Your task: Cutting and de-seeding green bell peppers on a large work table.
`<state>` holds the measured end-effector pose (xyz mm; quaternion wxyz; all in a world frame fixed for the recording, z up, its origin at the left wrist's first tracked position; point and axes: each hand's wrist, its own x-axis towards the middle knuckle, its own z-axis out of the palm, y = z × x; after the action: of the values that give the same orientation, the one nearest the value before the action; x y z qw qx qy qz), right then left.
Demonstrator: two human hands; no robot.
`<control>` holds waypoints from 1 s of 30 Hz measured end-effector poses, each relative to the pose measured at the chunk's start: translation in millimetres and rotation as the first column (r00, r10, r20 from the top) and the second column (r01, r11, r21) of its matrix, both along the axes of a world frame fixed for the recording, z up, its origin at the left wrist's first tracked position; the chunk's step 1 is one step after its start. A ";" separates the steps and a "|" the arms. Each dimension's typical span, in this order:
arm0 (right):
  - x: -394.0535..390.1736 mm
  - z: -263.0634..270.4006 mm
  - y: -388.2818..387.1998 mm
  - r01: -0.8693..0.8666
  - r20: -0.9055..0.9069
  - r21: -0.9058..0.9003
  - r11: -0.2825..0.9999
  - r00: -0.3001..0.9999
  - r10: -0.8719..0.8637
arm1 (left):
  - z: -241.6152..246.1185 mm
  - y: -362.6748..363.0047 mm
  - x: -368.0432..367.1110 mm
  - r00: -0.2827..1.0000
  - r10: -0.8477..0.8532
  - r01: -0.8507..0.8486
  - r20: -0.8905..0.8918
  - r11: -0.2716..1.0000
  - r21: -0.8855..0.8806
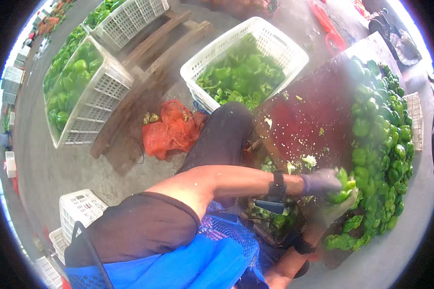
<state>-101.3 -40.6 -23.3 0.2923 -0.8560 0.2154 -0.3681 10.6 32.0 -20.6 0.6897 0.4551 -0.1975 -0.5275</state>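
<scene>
My left hand [321, 182], in a purplish-grey knitted glove, is closed on a green bell pepper [341, 186] just over the dark red tabletop [311, 104]. My right hand [338, 209], in a pale glove, reaches in from below and grips the same pepper, or one touching it; blur hides which. Beyond both hands, green bell peppers [378, 144] are piled along the table's far side. Pale seeds and pepper scraps [309, 161] lie scattered on the red top. A black strap with a device [273, 204] is around my left wrist.
A white plastic crate [188, 74] of green peppers stands by my knee. Red mesh bags [170, 132] lie on the floor. More full crates [97, 90] stand beside wooden beams [159, 68]. Below my arms is a container of pepper pieces [275, 220].
</scene>
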 end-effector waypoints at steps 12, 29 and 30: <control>268.5 45.3 87.5 -0.317 -0.064 0.395 0.862 0.927 0.370 | -58.3 202.3 322.9 0.854 0.517 -0.509 -0.059 0.853 0.114; -117.5 -5.7 -19.6 0.161 -0.144 0.930 0.332 0.987 -0.077 | 49.7 -200.2 160.2 -0.325 0.124 -0.172 0.938 0.967 -0.187; -139.9 -13.8 -32.9 0.221 -0.201 0.936 0.274 0.975 -0.097 | 53.5 -221.7 156.6 -0.382 -0.054 -0.224 0.922 0.974 -0.036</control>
<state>-241.2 -73.5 -37.0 0.6936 -0.5055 0.4908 -0.1498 167.3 -189.7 32.9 0.2180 0.7599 -0.5997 0.1238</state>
